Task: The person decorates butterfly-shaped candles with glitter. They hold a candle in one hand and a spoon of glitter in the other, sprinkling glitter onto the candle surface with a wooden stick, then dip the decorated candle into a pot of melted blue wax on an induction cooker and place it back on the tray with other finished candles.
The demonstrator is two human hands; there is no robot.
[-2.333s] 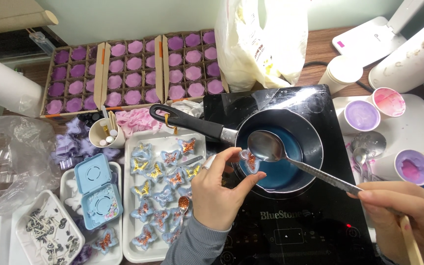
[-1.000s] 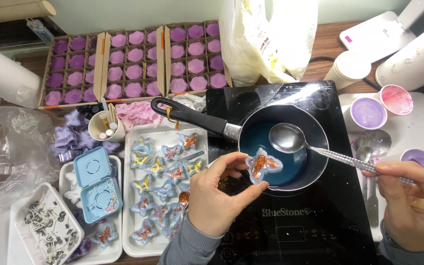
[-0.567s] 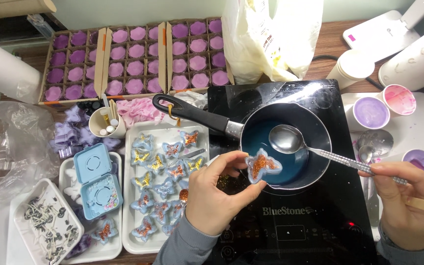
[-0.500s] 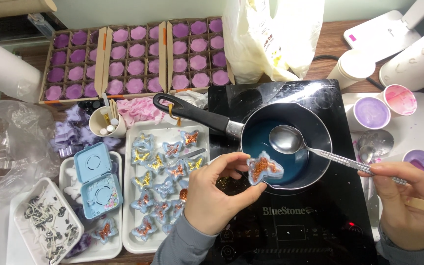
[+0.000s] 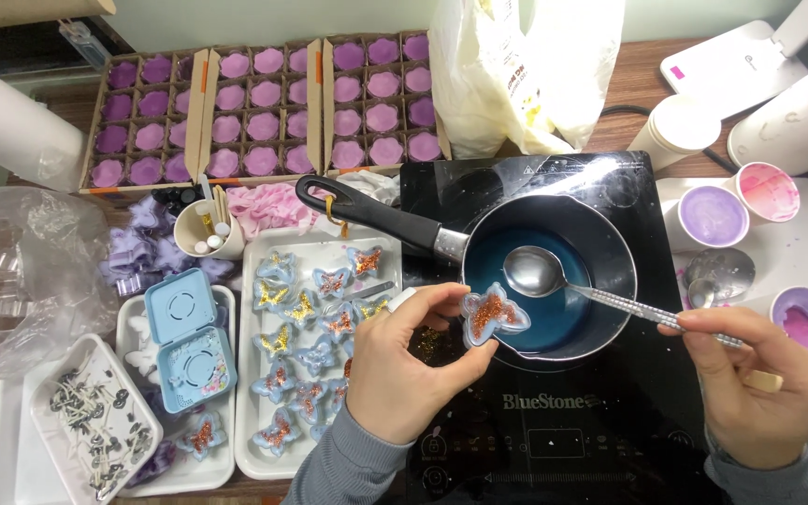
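Two hands work over a small black saucepan [image 5: 600, 245] of blue liquid on a black induction hob [image 5: 554, 421]. Left hand [image 5: 413, 374] pinches a clear butterfly mould with orange glitter [image 5: 493, 316] at the pan's rim; right hand [image 5: 759, 393] grips a long metal spoon [image 5: 600, 292], its bowl above the liquid. Beside them, a white tray [image 5: 259, 449] holds more glittered butterflies on a wooden bench [image 5: 647, 84].

Left hand [image 5: 404, 369] pinching clear butterfly mold [image 5: 493, 316] with orange glitter, holding it at pan [image 5: 554, 276] rim. Right hand [image 5: 759, 388] gripping spoon [image 5: 535, 271] by handle, bowl hanging over blue liquid [image 5: 540, 313]. White tray [image 5: 259, 454] of butterfly molds lying beside stove [image 5: 535, 421].
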